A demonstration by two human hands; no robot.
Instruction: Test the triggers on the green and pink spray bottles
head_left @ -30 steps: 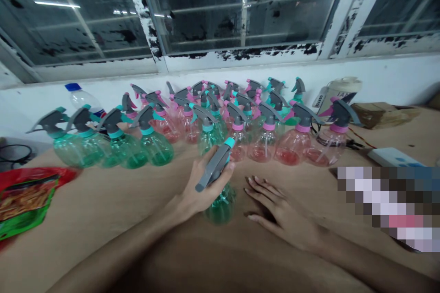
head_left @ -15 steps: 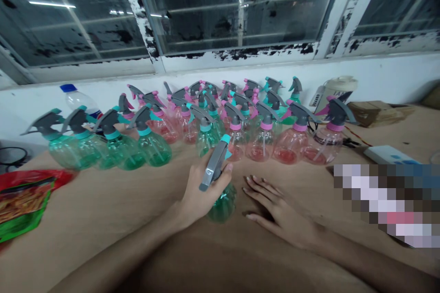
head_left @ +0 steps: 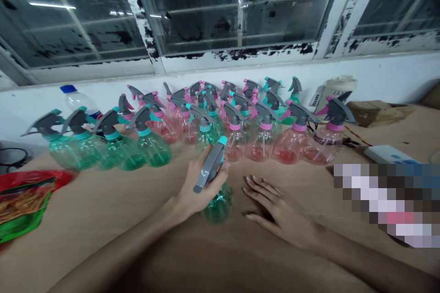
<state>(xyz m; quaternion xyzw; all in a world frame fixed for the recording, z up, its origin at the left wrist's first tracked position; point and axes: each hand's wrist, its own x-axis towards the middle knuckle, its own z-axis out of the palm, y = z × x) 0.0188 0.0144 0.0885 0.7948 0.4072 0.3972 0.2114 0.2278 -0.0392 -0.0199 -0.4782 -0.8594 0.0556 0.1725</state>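
My left hand (head_left: 199, 187) is wrapped round the neck of a green spray bottle (head_left: 218, 206) with a grey trigger head and a teal nozzle. The bottle is close in front of me, its nozzle pointing away; my fingers hide its collar. To the right, my right hand (head_left: 271, 206) lies palm down on the table, fingers spread, apart from the bottle. Beyond my hands stand green spray bottles (head_left: 156, 149) on the left and pink spray bottles (head_left: 259, 146) on the right, with several more of both colours behind.
At the left edge lies a red and green snack packet (head_left: 27, 201). A blue-capped plastic bottle (head_left: 77, 100) stands behind the green ones. On the right are a cream coffee container (head_left: 338, 87), a brown package (head_left: 378, 112) and a white box (head_left: 392, 155). Windows line the wall behind.
The held bottle wobbles slightly in my left hand, shifting a little to the right and then back left. My right hand stays flat on the table. The camera view has shifted slightly.
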